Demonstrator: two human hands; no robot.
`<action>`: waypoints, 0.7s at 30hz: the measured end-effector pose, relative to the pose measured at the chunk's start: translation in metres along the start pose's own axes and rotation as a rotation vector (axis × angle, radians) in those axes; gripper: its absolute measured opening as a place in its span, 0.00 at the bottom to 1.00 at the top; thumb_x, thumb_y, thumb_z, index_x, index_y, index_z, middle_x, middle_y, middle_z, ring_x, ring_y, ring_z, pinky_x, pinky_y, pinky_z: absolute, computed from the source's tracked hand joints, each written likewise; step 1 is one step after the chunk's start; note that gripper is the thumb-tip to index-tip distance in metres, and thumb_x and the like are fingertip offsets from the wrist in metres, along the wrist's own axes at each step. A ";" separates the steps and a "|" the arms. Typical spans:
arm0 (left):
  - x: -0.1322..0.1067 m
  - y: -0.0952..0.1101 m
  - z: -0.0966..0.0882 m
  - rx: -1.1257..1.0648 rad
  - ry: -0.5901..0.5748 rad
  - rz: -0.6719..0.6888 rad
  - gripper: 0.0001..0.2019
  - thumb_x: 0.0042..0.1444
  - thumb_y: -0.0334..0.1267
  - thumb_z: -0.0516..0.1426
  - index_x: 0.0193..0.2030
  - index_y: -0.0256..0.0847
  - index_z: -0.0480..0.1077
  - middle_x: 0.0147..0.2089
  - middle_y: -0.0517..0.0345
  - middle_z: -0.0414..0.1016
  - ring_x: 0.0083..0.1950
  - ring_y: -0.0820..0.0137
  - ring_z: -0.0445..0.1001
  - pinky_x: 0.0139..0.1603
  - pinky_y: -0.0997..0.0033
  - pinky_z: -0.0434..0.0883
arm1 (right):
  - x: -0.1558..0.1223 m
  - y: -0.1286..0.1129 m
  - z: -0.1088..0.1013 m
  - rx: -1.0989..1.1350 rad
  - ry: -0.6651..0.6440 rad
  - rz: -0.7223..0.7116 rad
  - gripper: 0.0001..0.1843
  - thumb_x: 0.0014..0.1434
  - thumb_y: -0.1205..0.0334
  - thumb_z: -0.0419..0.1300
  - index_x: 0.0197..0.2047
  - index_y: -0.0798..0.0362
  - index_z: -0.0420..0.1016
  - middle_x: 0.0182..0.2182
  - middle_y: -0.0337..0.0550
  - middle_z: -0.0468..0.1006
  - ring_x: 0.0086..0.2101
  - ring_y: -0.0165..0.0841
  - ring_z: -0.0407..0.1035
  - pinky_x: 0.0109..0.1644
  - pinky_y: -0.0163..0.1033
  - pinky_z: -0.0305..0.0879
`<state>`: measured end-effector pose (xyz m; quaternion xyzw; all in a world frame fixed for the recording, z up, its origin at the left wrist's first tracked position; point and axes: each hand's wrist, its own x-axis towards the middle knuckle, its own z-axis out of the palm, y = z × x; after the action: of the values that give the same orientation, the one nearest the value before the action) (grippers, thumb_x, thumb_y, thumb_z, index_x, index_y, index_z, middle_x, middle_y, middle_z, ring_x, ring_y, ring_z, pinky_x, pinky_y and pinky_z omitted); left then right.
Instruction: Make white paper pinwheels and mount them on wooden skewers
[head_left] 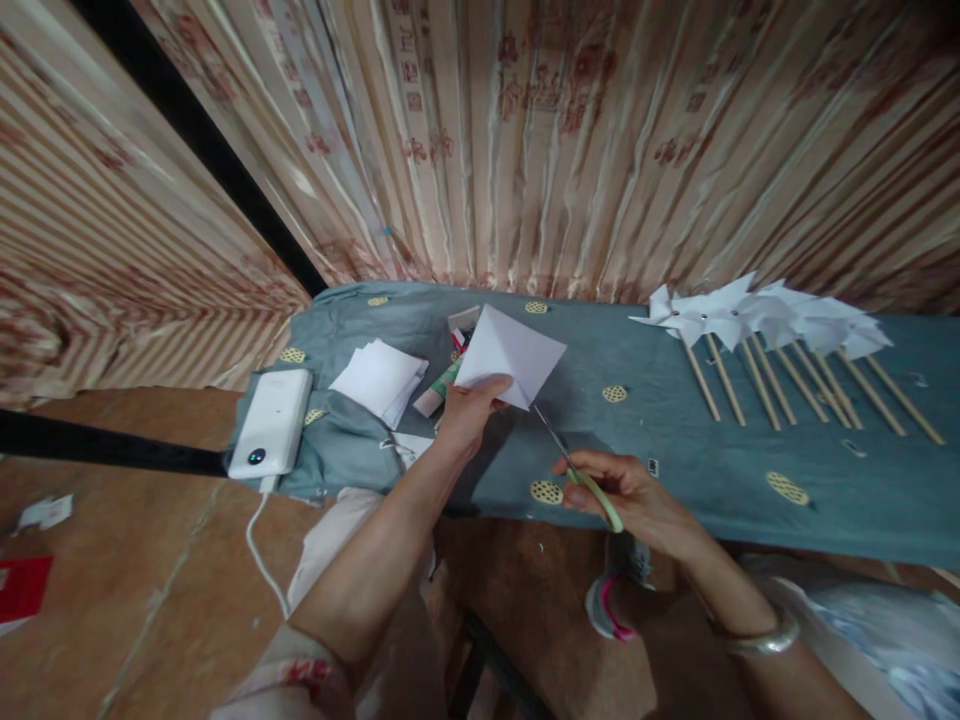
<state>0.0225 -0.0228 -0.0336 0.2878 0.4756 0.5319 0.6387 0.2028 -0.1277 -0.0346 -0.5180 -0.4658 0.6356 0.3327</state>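
Between the thumb and fingers of my left hand is a square sheet of white paper, held up over the bench with a faint crease across it. My right hand grips a pair of scissors with light green handles. The blade tips point up at the lower corner of the sheet; whether they touch it I cannot tell. A stack of white paper squares lies left of my left hand. Partly hidden behind the held sheet are a green box-like item and some small things.
Several white paper pinwheels on wooden sticks lie in a row at the right. A white power bank with a cable sits at the bench's left end. Grey-green cloth covers the bench, and a patterned curtain hangs behind.
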 end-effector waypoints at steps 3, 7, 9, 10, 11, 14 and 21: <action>-0.001 -0.001 0.001 0.013 -0.034 0.026 0.13 0.34 0.36 0.68 0.30 0.38 0.76 0.31 0.56 0.79 0.32 0.67 0.76 0.32 0.71 0.72 | -0.001 -0.003 -0.012 -0.002 0.100 -0.037 0.24 0.43 0.43 0.72 0.36 0.53 0.79 0.23 0.38 0.76 0.24 0.28 0.66 0.27 0.34 0.63; -0.006 -0.005 0.004 0.068 -0.124 0.045 0.15 0.34 0.38 0.69 0.30 0.36 0.77 0.32 0.54 0.81 0.33 0.65 0.77 0.38 0.66 0.74 | 0.004 -0.008 -0.023 0.081 0.338 -0.103 0.26 0.40 0.42 0.73 0.37 0.52 0.78 0.25 0.40 0.79 0.24 0.29 0.69 0.28 0.35 0.66; -0.008 -0.009 0.005 0.122 -0.153 0.043 0.15 0.33 0.39 0.70 0.30 0.36 0.77 0.31 0.53 0.81 0.33 0.63 0.77 0.38 0.65 0.74 | 0.009 -0.010 -0.025 0.144 0.425 -0.131 0.26 0.39 0.44 0.74 0.37 0.51 0.77 0.26 0.40 0.80 0.25 0.29 0.70 0.30 0.35 0.67; -0.010 -0.011 0.005 0.157 -0.165 0.043 0.15 0.33 0.38 0.70 0.29 0.36 0.77 0.31 0.53 0.81 0.33 0.63 0.77 0.37 0.64 0.74 | 0.011 -0.011 -0.026 0.172 0.456 -0.149 0.26 0.38 0.45 0.74 0.37 0.50 0.76 0.26 0.38 0.79 0.25 0.29 0.69 0.30 0.35 0.67; -0.011 -0.013 0.005 0.195 -0.181 0.043 0.14 0.33 0.38 0.70 0.29 0.37 0.77 0.31 0.53 0.81 0.33 0.63 0.77 0.37 0.65 0.74 | 0.014 -0.012 -0.027 0.193 0.478 -0.167 0.25 0.38 0.47 0.75 0.37 0.50 0.76 0.26 0.37 0.79 0.25 0.28 0.69 0.30 0.35 0.66; -0.015 -0.018 0.005 0.316 -0.274 0.042 0.10 0.35 0.35 0.69 0.28 0.37 0.78 0.31 0.53 0.81 0.33 0.64 0.77 0.37 0.67 0.73 | 0.021 -0.016 -0.026 0.225 0.519 -0.203 0.26 0.36 0.50 0.76 0.37 0.50 0.76 0.25 0.33 0.76 0.24 0.26 0.66 0.28 0.33 0.63; -0.022 -0.020 0.005 0.480 -0.434 -0.028 0.09 0.36 0.34 0.66 0.28 0.35 0.79 0.29 0.55 0.80 0.32 0.65 0.75 0.35 0.69 0.71 | 0.031 -0.022 -0.022 0.226 0.479 -0.226 0.29 0.30 0.50 0.77 0.35 0.51 0.74 0.22 0.30 0.75 0.21 0.24 0.64 0.24 0.31 0.61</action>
<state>0.0360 -0.0488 -0.0424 0.5305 0.4441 0.3220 0.6462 0.2150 -0.0867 -0.0251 -0.5580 -0.3548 0.5018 0.5576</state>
